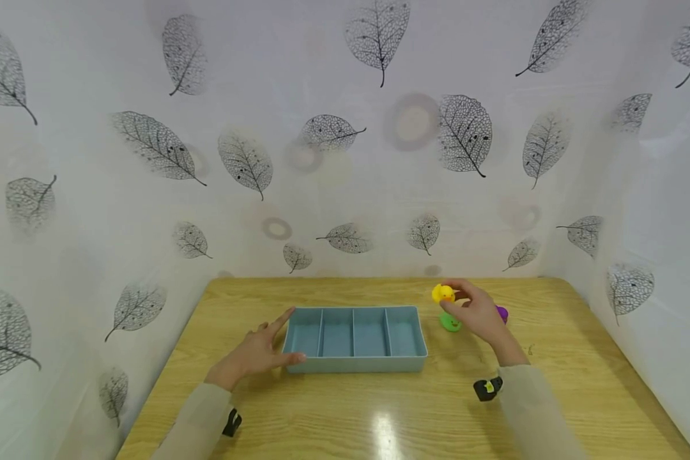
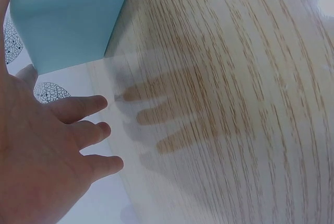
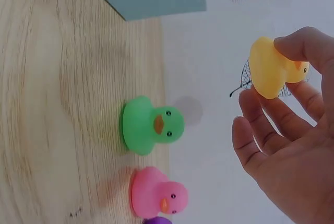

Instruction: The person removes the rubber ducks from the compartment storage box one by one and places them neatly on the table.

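My right hand (image 1: 476, 313) pinches a yellow rubber duck (image 1: 443, 294) between thumb and fingers, raised above the table; the duck is also plain in the right wrist view (image 3: 269, 70). Below it stands a green rubber duck (image 1: 451, 322). A pink rubber duck (image 3: 156, 192) sits beside the green one, hidden by my hand in the head view. A light blue tray (image 1: 356, 365) with several compartments lies left of the ducks. At its left end rests my left hand (image 1: 254, 350), thumb along the near rim, straight index finger at the far corner, remaining fingers spread outside.
Part of a purple duck (image 1: 502, 314) shows behind my right hand. The wooden table (image 1: 322, 415) ends at a white curtain (image 1: 333, 191) printed with dark leaves, which hangs at the back and both sides.
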The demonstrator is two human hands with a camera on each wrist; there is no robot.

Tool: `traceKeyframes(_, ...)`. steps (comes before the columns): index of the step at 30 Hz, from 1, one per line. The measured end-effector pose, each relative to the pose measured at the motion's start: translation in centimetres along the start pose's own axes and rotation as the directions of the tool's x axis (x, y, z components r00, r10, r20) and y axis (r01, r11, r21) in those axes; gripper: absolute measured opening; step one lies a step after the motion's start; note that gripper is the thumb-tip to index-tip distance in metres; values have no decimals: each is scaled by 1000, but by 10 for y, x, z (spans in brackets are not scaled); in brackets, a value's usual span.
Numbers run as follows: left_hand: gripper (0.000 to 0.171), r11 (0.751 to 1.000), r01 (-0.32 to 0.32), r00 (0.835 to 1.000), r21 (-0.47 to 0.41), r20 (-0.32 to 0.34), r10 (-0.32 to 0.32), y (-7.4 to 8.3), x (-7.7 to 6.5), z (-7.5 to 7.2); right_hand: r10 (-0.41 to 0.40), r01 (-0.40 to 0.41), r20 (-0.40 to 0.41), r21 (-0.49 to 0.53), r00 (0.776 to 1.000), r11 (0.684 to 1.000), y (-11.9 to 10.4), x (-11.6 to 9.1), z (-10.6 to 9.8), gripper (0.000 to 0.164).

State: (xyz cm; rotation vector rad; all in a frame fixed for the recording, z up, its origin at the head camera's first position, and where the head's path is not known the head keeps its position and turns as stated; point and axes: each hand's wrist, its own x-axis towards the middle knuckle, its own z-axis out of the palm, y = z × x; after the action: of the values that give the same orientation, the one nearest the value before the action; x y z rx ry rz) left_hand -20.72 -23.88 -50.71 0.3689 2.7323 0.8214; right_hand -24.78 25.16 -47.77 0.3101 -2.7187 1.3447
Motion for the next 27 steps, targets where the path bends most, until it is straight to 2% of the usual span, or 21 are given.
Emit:
traceKeyframes(13, 110, 1000, 2, 1000, 0, 4, -2, -1, 1, 1, 21, -23, -39, -48, 999, 999, 16, -12, -26, 45)
traceKeyframes(21, 110, 1000, -5, 1000, 7, 4, 5, 0, 1, 1, 76, -77, -39, -47, 996, 996, 26, -19, -45, 51)
traceKeyframes(27, 110, 1000, 5, 1000, -1, 7, -5, 1, 0, 0, 76, -83, -79, -87, 994, 993, 37, -25, -58, 51)
